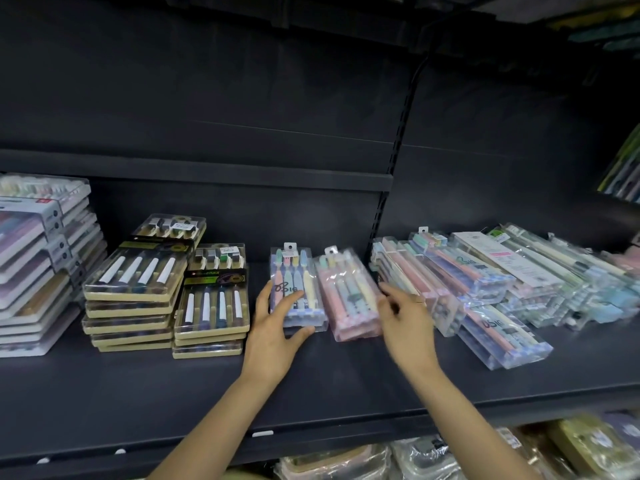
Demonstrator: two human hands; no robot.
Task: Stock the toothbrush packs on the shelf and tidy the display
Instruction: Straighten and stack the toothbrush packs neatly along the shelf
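At the centre of the frame two stacks of clear plastic toothbrush packs lie flat on the dark shelf (104,403), side by side and touching along their long edges. The left stack (298,289) has a white hang tab at its far end and shows four pastel brushes — pink, grey-blue, blue and yellow — under a scrawled logo on the lid. The right stack (349,296) is tilted slightly, its near end swung toward the right, and looks mostly pink with mint and yellow brushes inside. The left hand (277,337) rests against the left stack, fingers spread along its left side and over the lid, thumb hooked round the near right corner; it braces the stack rather than lifting it. The right hand (405,320) is blurred, its fingers loosely spread at the right edge of the pink stack; whether they actually grip it cannot be told. To the right of the frame a loose heap of similar clear packs (485,282) lies at mixed angles, some overlapping. At centre left stand two neater stacks of gold-edged boxes (138,282) with dark brushes, and at the far left edge a tall stack of white-trimmed packs (38,258). More packaged goods (415,459) show on the lower shelf at bottom right.
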